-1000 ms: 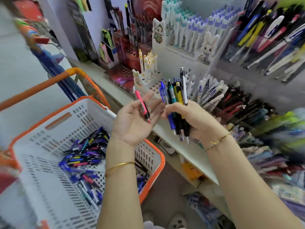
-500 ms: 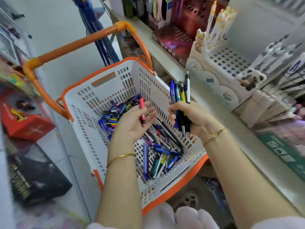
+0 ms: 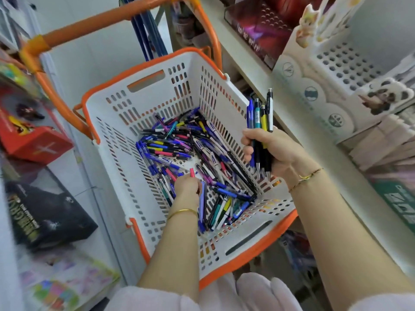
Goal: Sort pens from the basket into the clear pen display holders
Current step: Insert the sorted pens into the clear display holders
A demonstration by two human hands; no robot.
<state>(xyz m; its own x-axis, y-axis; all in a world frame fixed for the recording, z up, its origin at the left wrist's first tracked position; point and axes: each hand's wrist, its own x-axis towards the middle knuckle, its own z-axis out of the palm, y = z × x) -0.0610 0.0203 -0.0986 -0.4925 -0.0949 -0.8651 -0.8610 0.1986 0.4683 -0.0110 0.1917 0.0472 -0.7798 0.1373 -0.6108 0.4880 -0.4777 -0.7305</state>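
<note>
A white basket with an orange rim (image 3: 125, 122) holds a heap of several loose pens (image 3: 179, 149), mostly blue, pink and black. My left hand (image 3: 186, 187) is down inside the basket among the pens, fingers curled round a pink pen (image 3: 192, 172) whose end sticks up. My right hand (image 3: 272, 151) hovers over the basket's right wall and grips an upright bundle of several pens (image 3: 261, 117), blue, teal, yellow and black. The clear display holders are out of view.
An orange cart handle (image 3: 94, 30) arches behind the basket. A shelf edge (image 3: 336, 158) runs along the right, carrying a white perforated pen stand (image 3: 341, 63) with animal figures and a dark red stand (image 3: 262, 30). Boxed goods (image 3: 33, 140) line the left.
The view swung down from the shelf to the basket. My left hand dropped with the pink pen from chest height into the pen heap. My right hand kept its bundle.
</note>
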